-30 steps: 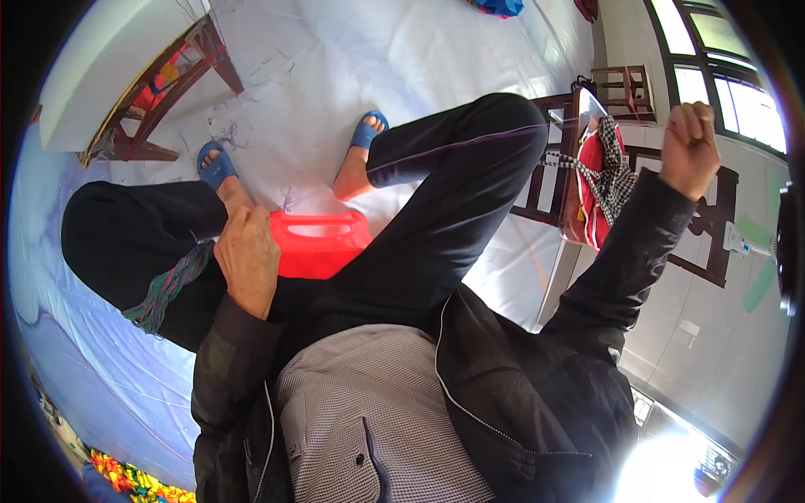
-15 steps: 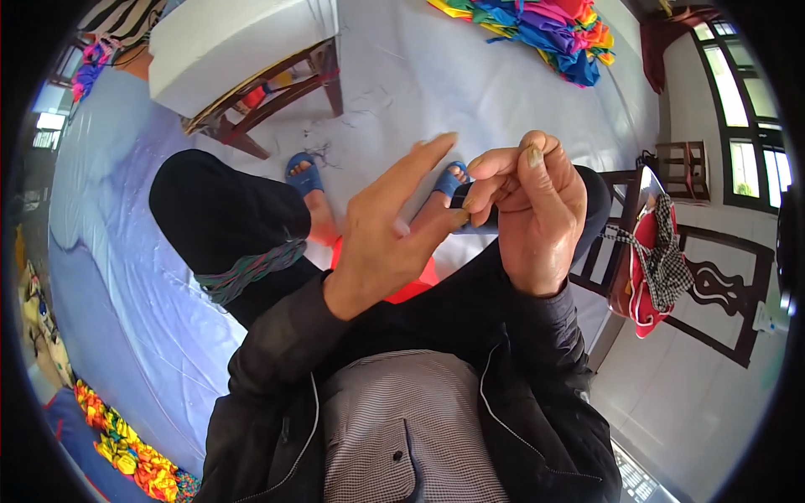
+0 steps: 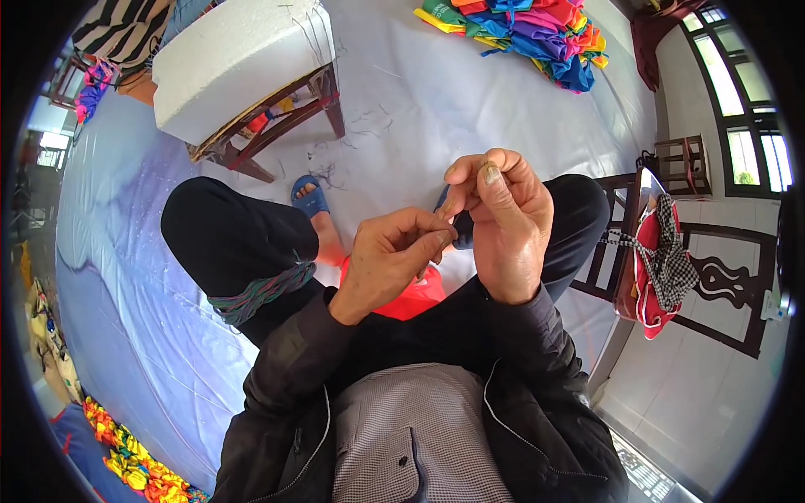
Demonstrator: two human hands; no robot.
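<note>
My left hand [image 3: 387,258] is closed in a pinch, its thumb and fingertips pressed together close to the fingers of my right hand. My right hand [image 3: 509,226] is raised, palm toward me, thumb against the curled forefinger. Whatever the fingertips hold is too small to make out. A bundle of thin multicoloured cords [image 3: 264,289] lies across my left leg at the knee. Below the hands, between my legs, a bright red thing [image 3: 417,300] shows in part; its kind is hidden.
A white foam block [image 3: 243,63] rests on a wooden stool [image 3: 293,117] ahead to the left, with a person in striped clothing [image 3: 122,33] behind it. Colourful folded fabric [image 3: 537,38] lies far ahead. A wooden chair [image 3: 725,285] and a red bag [image 3: 650,285] stand at the right.
My left hand has gone from spread fingers to a pinch beside the right hand. My right hand has shifted slightly left and down, staying closed.
</note>
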